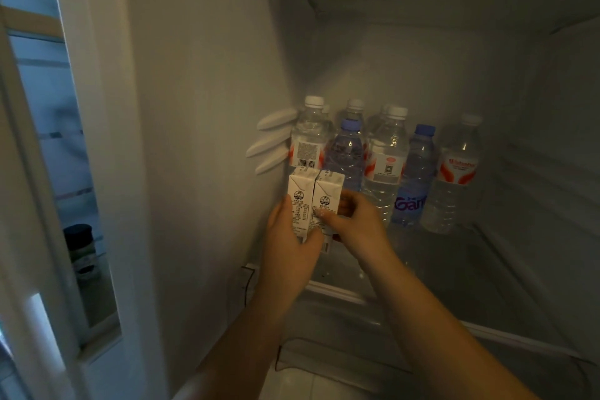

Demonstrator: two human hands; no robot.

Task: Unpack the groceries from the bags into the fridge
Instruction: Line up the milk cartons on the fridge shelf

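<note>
Two small white milk cartons stand side by side near the left wall of the fridge, above the glass shelf. My left hand grips the left carton from below and the side. My right hand pinches the right carton, thumb on its front, fingers behind it. Whether the cartons touch the shelf is hidden by my hands. Just behind them stand several water bottles in rows, some with white caps, two with blue caps.
The fridge's left wall carries three white shelf ribs. The open door at far left holds a dark-lidded jar in its rack. A drawer cover lies below the shelf's front edge. Shelf space stays free at the front right.
</note>
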